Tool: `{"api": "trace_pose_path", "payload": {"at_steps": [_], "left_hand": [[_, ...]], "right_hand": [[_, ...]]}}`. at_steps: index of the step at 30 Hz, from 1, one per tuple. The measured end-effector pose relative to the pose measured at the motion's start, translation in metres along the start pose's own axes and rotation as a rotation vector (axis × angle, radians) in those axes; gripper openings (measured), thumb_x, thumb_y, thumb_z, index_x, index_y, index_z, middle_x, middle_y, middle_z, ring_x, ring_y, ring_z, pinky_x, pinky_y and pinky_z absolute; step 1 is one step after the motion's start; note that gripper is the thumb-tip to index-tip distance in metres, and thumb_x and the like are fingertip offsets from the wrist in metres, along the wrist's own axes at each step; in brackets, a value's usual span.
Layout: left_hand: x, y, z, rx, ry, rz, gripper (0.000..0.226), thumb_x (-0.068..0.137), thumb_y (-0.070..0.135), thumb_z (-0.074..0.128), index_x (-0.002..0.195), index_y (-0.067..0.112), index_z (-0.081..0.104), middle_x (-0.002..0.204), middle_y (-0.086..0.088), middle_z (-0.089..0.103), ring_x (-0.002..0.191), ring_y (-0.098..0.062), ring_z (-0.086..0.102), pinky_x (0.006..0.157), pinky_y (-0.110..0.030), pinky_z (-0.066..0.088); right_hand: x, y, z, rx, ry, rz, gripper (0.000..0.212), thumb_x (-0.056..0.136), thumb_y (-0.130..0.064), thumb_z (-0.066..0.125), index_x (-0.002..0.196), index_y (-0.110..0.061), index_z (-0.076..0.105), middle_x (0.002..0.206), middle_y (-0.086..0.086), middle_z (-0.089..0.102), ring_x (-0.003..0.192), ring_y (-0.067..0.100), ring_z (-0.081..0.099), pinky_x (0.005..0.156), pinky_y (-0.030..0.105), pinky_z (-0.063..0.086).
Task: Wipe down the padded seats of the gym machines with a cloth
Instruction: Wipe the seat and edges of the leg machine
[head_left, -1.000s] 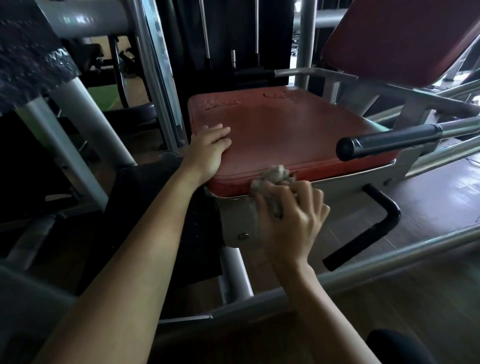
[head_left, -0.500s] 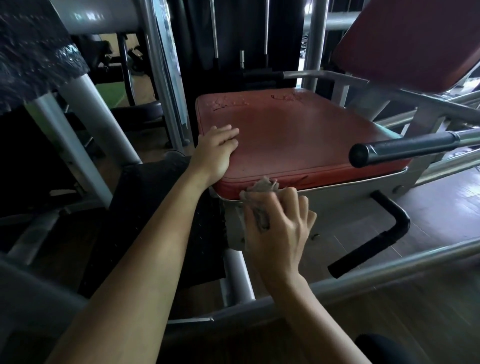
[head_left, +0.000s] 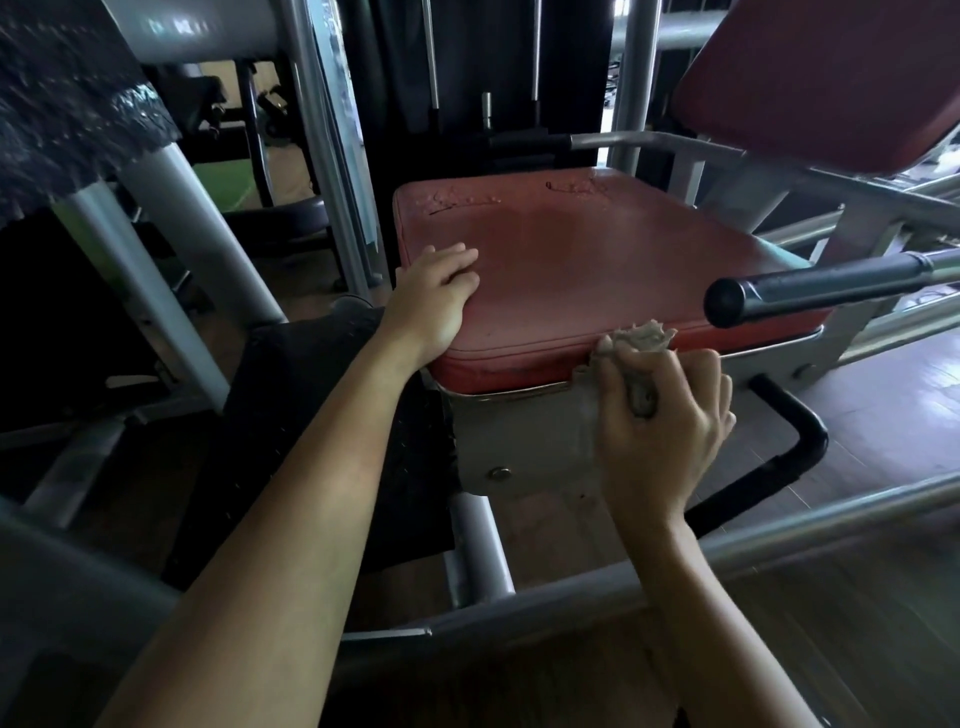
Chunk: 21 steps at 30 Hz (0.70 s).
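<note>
A red padded seat (head_left: 597, 270) on a grey metal frame fills the middle of the head view; its cover is cracked along the far edge. My left hand (head_left: 436, 299) rests flat on the seat's near left corner, fingers straight. My right hand (head_left: 660, 421) grips a crumpled grey cloth (head_left: 641, 335) and presses it against the seat's front edge, right of centre. A red padded backrest (head_left: 826, 78) tilts up at the top right.
A black-gripped handle bar (head_left: 810, 288) juts in from the right over the seat's near right corner. A bent black handle (head_left: 779, 457) sits below the seat. Grey frame tubes (head_left: 519, 613) cross in front; a weight stack (head_left: 483, 78) stands behind. Wood floor lies on the right.
My right hand has slid the cloth to the right along the seat's front edge, after moving left half a second earlier. My left hand has stayed on the corner.
</note>
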<state>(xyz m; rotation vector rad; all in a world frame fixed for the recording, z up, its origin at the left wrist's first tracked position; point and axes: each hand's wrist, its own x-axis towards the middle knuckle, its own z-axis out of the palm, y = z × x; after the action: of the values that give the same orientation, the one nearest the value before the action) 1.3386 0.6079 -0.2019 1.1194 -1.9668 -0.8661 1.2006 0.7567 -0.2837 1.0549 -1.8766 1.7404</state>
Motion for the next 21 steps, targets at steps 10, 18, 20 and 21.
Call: {"api": "trace_pose_path", "payload": {"at_steps": [10,18,20,21], "left_hand": [[0.001,0.002,0.001,-0.05,0.033,-0.001,0.04,0.106,0.019,0.047,0.146,0.019,0.052,0.16,0.008,0.037,0.154,-0.009,0.013,0.118,-0.024,0.006],[0.0,0.003,0.001,-0.067,0.038,-0.013,0.04,0.106,0.017,0.047,0.145,0.019,0.054,0.16,0.007,0.037,0.154,-0.009,0.013,0.122,-0.029,0.003],[0.0,0.002,0.001,-0.054,0.043,-0.013,0.039,0.105,0.018,0.047,0.143,0.021,0.055,0.159,0.008,0.038,0.154,-0.009,0.014,0.124,-0.033,0.003],[0.0,0.002,0.001,-0.052,0.049,-0.013,0.038,0.105,0.018,0.047,0.142,0.021,0.056,0.159,0.008,0.039,0.153,-0.009,0.015,0.124,-0.034,0.004]], "right_hand": [[0.003,0.001,0.004,0.062,0.09,0.067,0.019,0.09,-0.033,0.075,0.079,-0.018,0.07,0.086,0.0,0.055,0.084,0.022,0.052,0.076,0.043,0.043],[0.0,-0.002,0.003,0.034,-0.019,-0.088,0.023,0.09,-0.036,0.07,0.077,-0.018,0.069,0.087,0.0,0.056,0.084,0.024,0.052,0.072,0.046,0.044],[0.014,0.002,0.002,0.11,0.119,0.153,0.022,0.092,-0.037,0.068,0.083,-0.017,0.07,0.091,0.0,0.058,0.089,0.025,0.055,0.077,0.05,0.048],[0.014,-0.002,0.004,0.13,0.144,0.205,0.021,0.093,-0.035,0.068,0.084,-0.017,0.07,0.092,0.001,0.058,0.089,0.024,0.055,0.078,0.049,0.049]]}}
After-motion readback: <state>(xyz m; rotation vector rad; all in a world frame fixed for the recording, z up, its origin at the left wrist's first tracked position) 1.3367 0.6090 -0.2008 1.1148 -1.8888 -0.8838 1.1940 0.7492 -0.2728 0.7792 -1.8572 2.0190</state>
